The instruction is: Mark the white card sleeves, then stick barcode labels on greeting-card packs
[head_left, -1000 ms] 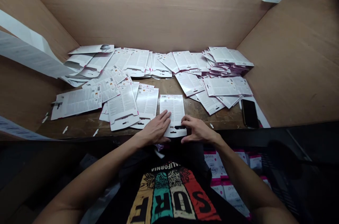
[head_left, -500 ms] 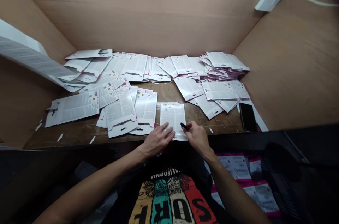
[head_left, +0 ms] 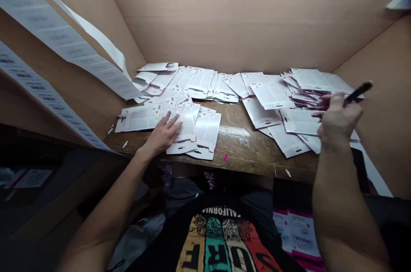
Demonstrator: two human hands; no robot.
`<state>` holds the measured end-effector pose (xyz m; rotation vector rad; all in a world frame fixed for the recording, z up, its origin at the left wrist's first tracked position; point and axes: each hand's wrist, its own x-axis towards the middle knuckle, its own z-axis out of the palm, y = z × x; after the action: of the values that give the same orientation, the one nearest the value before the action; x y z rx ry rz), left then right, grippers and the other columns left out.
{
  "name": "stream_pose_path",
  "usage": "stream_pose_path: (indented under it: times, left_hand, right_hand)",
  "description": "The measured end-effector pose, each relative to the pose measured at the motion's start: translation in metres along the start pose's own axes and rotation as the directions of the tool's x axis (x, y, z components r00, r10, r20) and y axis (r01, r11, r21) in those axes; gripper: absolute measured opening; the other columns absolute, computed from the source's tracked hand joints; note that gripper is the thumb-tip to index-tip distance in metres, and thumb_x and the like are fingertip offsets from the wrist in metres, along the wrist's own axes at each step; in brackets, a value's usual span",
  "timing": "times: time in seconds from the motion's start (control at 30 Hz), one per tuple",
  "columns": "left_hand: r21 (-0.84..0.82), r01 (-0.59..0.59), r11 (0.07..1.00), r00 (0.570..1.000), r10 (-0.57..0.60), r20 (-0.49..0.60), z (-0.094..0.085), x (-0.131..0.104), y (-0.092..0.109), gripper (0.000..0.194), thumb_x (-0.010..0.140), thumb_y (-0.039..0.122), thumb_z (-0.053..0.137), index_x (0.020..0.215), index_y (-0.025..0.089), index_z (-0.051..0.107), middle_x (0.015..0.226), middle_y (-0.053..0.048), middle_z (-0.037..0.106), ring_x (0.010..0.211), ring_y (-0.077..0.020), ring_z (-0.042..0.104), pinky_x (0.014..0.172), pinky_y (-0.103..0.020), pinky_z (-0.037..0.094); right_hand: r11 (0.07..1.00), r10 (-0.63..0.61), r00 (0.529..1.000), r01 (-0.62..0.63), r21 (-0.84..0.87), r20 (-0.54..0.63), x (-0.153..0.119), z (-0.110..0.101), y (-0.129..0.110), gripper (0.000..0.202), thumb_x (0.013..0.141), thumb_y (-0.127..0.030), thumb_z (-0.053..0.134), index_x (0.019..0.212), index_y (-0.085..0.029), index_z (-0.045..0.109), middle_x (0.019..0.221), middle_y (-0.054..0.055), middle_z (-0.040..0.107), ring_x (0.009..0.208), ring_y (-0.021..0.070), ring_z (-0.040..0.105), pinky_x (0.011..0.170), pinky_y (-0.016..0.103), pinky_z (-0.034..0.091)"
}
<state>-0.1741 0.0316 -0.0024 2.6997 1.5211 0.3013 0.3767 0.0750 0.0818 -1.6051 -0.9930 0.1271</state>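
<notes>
White flat printed packets with hang-hole flaps lie in overlapping piles on the brown table (head_left: 237,139). My left hand (head_left: 162,134) rests with fingers spread on the left pile, touching a packet (head_left: 184,124) near its upper edge. At the right, my right hand (head_left: 340,120) is raised over the right pile, gripping a black pen (head_left: 358,93) that points up and to the right. Below that hand lies a packet (head_left: 298,121), partly covered by it. Another packet (head_left: 271,95) sits on top of the pile to the left of the hand.
Long strips of printed labels (head_left: 70,55) hang at the left. Board walls (head_left: 244,15) enclose the table. A dark phone (head_left: 359,167) is partly hidden behind my right forearm. Pink-edged packets (head_left: 297,233) lie below the table. A small pink scrap (head_left: 225,157) is near the front edge.
The packet in front of me has left that spot; one more now lies on the right pile. My left hand moved onto the left pile, my right hand rightward with the pen. The view shifted left.
</notes>
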Motion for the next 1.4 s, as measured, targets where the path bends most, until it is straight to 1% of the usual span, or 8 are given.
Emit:
stream_pose_path:
  times: [0.07, 0.17, 0.27, 0.4, 0.7, 0.9, 1.1, 1.4]
  left_hand:
    - [0.059, -0.019, 0.998, 0.995, 0.014, 0.097, 0.011, 0.001, -0.006, 0.053, 0.108, 0.039, 0.051, 0.158, 0.023, 0.053, 0.175, -0.011, 0.036, 0.167, -0.0375, 0.01, 0.132, -0.063, 0.024]
    - [0.035, -0.107, 0.994, 0.99, 0.103, 0.098, 0.037, 0.015, 0.041, 0.057, 0.109, 0.044, 0.051, 0.162, 0.026, 0.047, 0.177, -0.009, 0.031, 0.168, -0.0343, 0.012, 0.133, -0.059, 0.02]
    - [-0.032, -0.2, 0.979, 0.978, 0.202, 0.056, 0.059, 0.04, 0.107, 0.056, 0.109, 0.043, 0.05, 0.161, 0.023, 0.048, 0.177, -0.01, 0.031, 0.167, -0.031, 0.017, 0.135, -0.054, 0.019]
    - [-0.083, -0.226, 0.971, 0.97, 0.232, 0.07, 0.072, 0.067, 0.154, 0.058, 0.108, 0.044, 0.049, 0.161, 0.019, 0.048, 0.175, -0.012, 0.036, 0.165, -0.0322, 0.026, 0.134, -0.051, 0.022]
    - [-0.081, -0.224, 0.971, 0.971, 0.23, 0.067, 0.076, 0.072, 0.159, 0.056, 0.11, 0.042, 0.044, 0.16, 0.019, 0.049, 0.174, -0.012, 0.038, 0.164, -0.0328, 0.028, 0.132, -0.051, 0.026]
    - [-0.085, -0.22, 0.972, 0.972, 0.225, 0.061, 0.077, 0.072, 0.16, 0.053, 0.111, 0.039, 0.041, 0.16, 0.02, 0.051, 0.173, -0.011, 0.04, 0.163, -0.0319, 0.031, 0.13, -0.051, 0.029]
    - [-0.063, -0.217, 0.974, 0.974, 0.221, 0.059, 0.075, 0.071, 0.16, 0.053, 0.112, 0.038, 0.038, 0.16, 0.02, 0.05, 0.173, -0.009, 0.04, 0.162, -0.0303, 0.033, 0.13, -0.05, 0.031]
    - [-0.081, -0.196, 0.977, 0.979, 0.199, 0.032, 0.079, 0.07, 0.161, 0.052, 0.111, 0.037, 0.039, 0.159, 0.021, 0.051, 0.172, -0.009, 0.042, 0.162, -0.0302, 0.033, 0.13, -0.05, 0.031]
  right_hand:
    - [0.928, 0.199, 0.968, -0.236, 0.287, 0.153, -0.026, 0.008, -0.003, 0.052, 0.106, -0.059, 0.048, 0.078, -0.019, 0.066, 0.079, 0.014, 0.069, 0.053, 0.0112, 0.055, 0.049, 0.029, 0.039]
    - [0.723, 0.357, 0.718, -0.618, 0.31, 0.598, -0.102, 0.019, -0.005, 0.058, 0.092, -0.077, 0.063, 0.074, -0.021, 0.062, 0.062, 0.002, 0.06, 0.043, 0.0102, 0.046, 0.041, 0.025, 0.033]
    - [0.691, 0.315, 0.527, -0.698, 0.19, 0.789, -0.17, 0.026, -0.001, 0.055, 0.081, -0.073, 0.078, 0.088, -0.019, 0.07, 0.072, 0.005, 0.071, 0.051, 0.0132, 0.057, 0.044, 0.025, 0.041]
    - [0.801, 0.335, 0.561, -0.593, 0.084, 0.757, -0.201, 0.028, 0.015, 0.056, 0.072, -0.068, 0.087, 0.093, -0.018, 0.072, 0.07, 0.004, 0.073, 0.055, 0.0158, 0.062, 0.049, 0.026, 0.05]
    - [0.795, 0.389, 0.551, -0.606, 0.033, 0.738, -0.204, 0.028, 0.029, 0.053, 0.074, -0.064, 0.085, 0.094, -0.017, 0.072, 0.078, 0.008, 0.079, 0.063, 0.0196, 0.073, 0.053, 0.027, 0.058]
    - [0.792, 0.312, 0.368, -0.611, -0.025, 0.876, -0.192, 0.028, 0.029, 0.048, 0.074, -0.06, 0.087, 0.088, -0.017, 0.073, 0.073, 0.006, 0.078, 0.059, 0.0174, 0.071, 0.047, 0.022, 0.047]
    - [0.792, 0.366, 0.552, -0.607, 0.06, 0.749, -0.188, 0.029, 0.029, 0.052, 0.067, -0.066, 0.09, 0.082, -0.019, 0.073, 0.065, 0.003, 0.073, 0.054, 0.0176, 0.066, 0.051, 0.029, 0.056]
    - [0.846, 0.319, 0.532, -0.533, 0.017, 0.785, -0.197, 0.033, 0.03, 0.05, 0.072, -0.066, 0.087, 0.089, -0.02, 0.076, 0.072, 0.006, 0.077, 0.059, 0.0214, 0.068, 0.052, 0.032, 0.055]
